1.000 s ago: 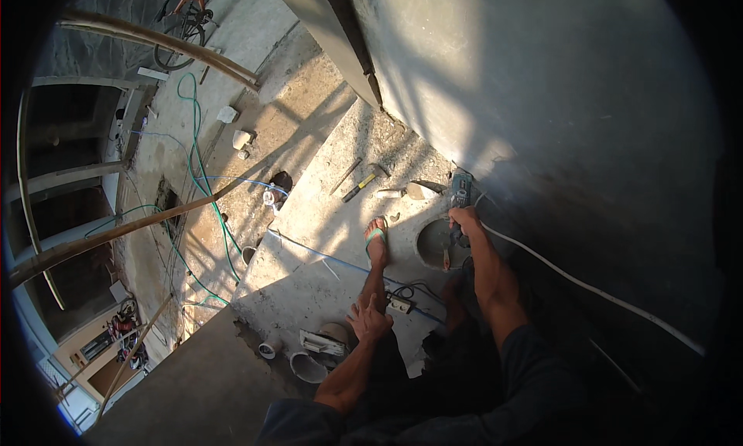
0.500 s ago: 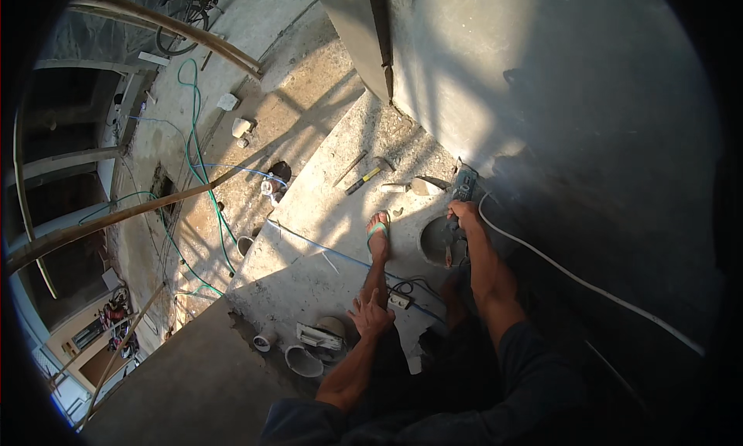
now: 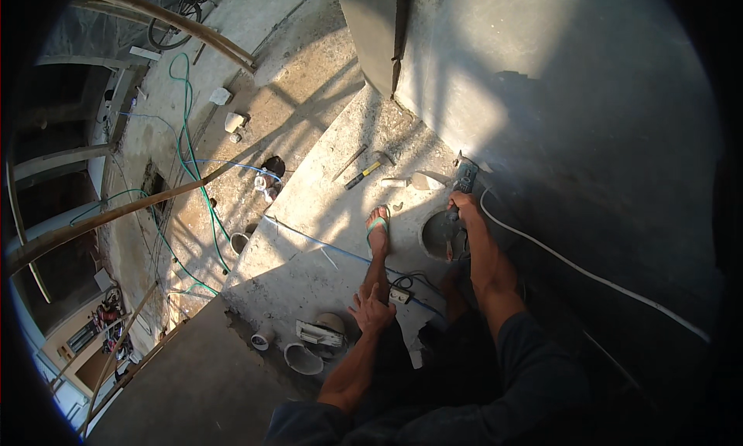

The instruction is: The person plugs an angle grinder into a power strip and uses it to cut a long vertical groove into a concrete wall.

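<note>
My right hand (image 3: 463, 204) is wrapped round the rear of a teal angle grinder (image 3: 465, 173), whose head points at the foot of the grey wall (image 3: 604, 136). A round bucket (image 3: 424, 241) stands just left of that hand, with an orange-tipped tool (image 3: 449, 250) in it. My left hand (image 3: 371, 313) lies on my left leg with its fingers spread, holding nothing. Ahead of my sandalled foot (image 3: 378, 223) lie a hammer (image 3: 365, 174) with a yellow and black handle, a thin chisel (image 3: 350, 162) and a trowel (image 3: 424, 181).
A white cable (image 3: 573, 272) runs along the wall on the right. By my legs are a socket strip (image 3: 399, 295), a plastering float (image 3: 319, 334), a bowl (image 3: 303, 359) and a small pot (image 3: 262, 340). Wooden poles (image 3: 116, 214) and a green hose (image 3: 186, 128) cross the left side.
The view has shifted slightly. My right hand keeps its grip on the angle grinder by the wall, and my left hand stays on my leg.
</note>
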The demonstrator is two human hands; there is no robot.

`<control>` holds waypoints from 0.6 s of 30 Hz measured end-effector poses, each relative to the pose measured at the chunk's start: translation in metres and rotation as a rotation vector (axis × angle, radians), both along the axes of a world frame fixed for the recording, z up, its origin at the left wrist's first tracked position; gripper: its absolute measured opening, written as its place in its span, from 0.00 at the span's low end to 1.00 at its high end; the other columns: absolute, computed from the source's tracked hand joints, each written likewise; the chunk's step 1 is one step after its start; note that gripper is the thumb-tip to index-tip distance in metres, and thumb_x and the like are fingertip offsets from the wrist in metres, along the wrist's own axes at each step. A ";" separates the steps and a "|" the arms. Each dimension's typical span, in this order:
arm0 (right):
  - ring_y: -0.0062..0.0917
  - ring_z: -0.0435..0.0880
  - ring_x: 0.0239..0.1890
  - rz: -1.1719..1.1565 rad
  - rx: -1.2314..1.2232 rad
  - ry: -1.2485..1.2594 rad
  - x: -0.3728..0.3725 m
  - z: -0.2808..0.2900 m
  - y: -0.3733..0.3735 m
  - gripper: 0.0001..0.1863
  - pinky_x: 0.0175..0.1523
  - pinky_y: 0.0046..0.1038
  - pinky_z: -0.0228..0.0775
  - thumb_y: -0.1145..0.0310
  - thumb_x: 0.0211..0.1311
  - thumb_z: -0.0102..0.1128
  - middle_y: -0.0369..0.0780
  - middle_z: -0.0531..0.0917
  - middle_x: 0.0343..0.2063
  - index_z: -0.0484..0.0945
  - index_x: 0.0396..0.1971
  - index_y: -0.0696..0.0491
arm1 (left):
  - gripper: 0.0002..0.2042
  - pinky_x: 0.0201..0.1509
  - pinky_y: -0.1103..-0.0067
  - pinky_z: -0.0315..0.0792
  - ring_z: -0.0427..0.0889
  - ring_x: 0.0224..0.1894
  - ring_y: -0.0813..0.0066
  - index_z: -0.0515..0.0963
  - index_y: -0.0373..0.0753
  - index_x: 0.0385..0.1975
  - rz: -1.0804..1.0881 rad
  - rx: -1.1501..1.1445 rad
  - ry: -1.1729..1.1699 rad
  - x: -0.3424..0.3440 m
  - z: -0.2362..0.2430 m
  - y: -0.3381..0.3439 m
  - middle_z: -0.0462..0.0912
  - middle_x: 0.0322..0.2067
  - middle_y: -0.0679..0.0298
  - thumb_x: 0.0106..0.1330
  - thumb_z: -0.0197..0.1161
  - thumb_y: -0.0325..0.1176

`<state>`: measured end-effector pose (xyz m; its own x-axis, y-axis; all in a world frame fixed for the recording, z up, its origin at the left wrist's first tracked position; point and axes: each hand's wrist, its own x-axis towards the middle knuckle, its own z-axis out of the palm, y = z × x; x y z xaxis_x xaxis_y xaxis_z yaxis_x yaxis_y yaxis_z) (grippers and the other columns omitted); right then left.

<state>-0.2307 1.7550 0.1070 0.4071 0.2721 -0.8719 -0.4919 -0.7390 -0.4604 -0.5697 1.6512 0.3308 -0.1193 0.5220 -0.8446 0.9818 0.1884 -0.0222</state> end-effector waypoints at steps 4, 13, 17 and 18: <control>0.31 0.79 0.18 -0.015 0.056 0.017 0.001 -0.003 -0.005 0.07 0.29 0.34 0.73 0.73 0.57 0.63 0.40 0.80 0.17 0.81 0.22 0.59 | 0.42 0.75 0.40 0.41 0.51 0.76 0.46 0.61 0.57 0.74 0.009 -0.006 -0.001 -0.002 0.000 0.002 0.54 0.75 0.56 0.53 0.65 0.48; 0.29 0.78 0.19 0.029 0.063 0.037 0.005 0.003 -0.005 0.04 0.29 0.33 0.74 0.74 0.60 0.64 0.39 0.79 0.18 0.82 0.29 0.59 | 0.43 0.74 0.40 0.41 0.50 0.77 0.47 0.59 0.58 0.74 0.019 0.005 -0.008 -0.004 0.000 0.007 0.52 0.76 0.59 0.54 0.66 0.49; 0.29 0.78 0.19 0.031 0.029 0.003 0.006 0.016 -0.005 0.05 0.29 0.33 0.74 0.74 0.61 0.63 0.40 0.79 0.18 0.83 0.29 0.59 | 0.43 0.74 0.40 0.42 0.50 0.77 0.47 0.59 0.58 0.74 0.006 -0.005 -0.017 -0.003 0.001 0.008 0.52 0.76 0.58 0.54 0.66 0.50; 0.29 0.78 0.19 0.015 0.036 -0.006 0.010 0.017 -0.009 0.05 0.28 0.33 0.74 0.74 0.61 0.63 0.40 0.79 0.18 0.83 0.28 0.59 | 0.43 0.74 0.40 0.42 0.50 0.77 0.47 0.59 0.58 0.74 -0.004 -0.015 -0.026 -0.001 0.001 0.009 0.52 0.76 0.58 0.54 0.66 0.50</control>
<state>-0.2209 1.7456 0.1241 0.4081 0.3097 -0.8588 -0.4783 -0.7288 -0.4900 -0.5710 1.6605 0.3314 -0.0955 0.5095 -0.8551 0.9828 0.1848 0.0004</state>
